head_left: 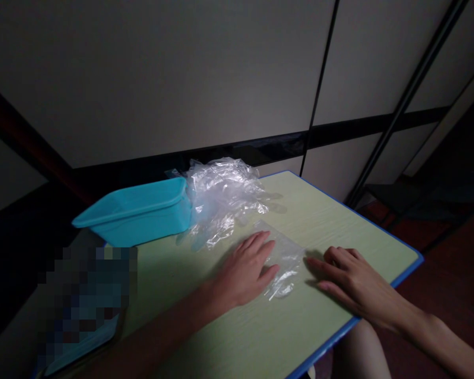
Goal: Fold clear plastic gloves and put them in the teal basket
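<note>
A clear plastic glove [286, 258] lies spread on the light green table [319, 221] in front of me. My left hand [250, 266] rests flat over its left side, fingers stretched out and slightly apart. To the right of the glove is my right hand [347, 279], its index finger extended to the glove's right edge and the other fingers partly curled; nothing shows in it. Farther back, a loose heap of crinkled clear plastic gloves [225, 189] leans against the blue basin, several glove fingers trailing onto the tabletop.
A turquoise plastic basin [142, 210] stands at the table's back left. Before it, at the left edge, lies a blurred-out flat object [90, 310]. Pale cabinet panels [189, 79] rise right behind the table. A dark chair or stool [426, 200] stands beyond the right edge.
</note>
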Motion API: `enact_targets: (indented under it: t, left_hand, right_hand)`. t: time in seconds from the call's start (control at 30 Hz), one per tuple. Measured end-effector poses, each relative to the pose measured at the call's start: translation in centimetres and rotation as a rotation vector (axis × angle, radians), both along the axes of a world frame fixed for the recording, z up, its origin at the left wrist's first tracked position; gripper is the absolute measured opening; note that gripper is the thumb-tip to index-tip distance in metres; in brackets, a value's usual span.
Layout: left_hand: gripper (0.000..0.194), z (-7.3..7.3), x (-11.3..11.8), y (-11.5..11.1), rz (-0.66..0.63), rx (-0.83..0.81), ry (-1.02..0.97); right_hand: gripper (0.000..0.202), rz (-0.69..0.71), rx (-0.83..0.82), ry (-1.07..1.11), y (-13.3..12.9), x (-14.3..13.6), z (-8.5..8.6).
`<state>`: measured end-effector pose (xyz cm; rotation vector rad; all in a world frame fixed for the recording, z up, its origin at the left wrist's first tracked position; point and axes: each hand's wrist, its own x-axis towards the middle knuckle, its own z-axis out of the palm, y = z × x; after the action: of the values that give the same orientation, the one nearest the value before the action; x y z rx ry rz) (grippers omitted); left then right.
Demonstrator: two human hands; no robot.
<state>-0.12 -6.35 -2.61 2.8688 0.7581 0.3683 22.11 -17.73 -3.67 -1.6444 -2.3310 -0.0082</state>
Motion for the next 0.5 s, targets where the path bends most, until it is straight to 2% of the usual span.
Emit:
enact_targets:
  t: [0.1,0.2,0.5]
  left_hand:
    - [0.049,-0.6,1.8,0.1,-0.113,0.014,0.054]
    - [0.053,-1.3,2.7,0.4,-0.157,0.009,0.078]
    - [0.052,-1.6,2.7,0.7,-0.183,-0.008,0.119]
  right_hand:
    - [0.042,0.009,-0.004,-0.055,0.1,0.5,0.0]
    - [0.045,0.015,-0.038,-0.091,0.1,0.5,0.1]
    - [0.049,0.014,-0.030,-0.114,0.4,0.5,0.0]
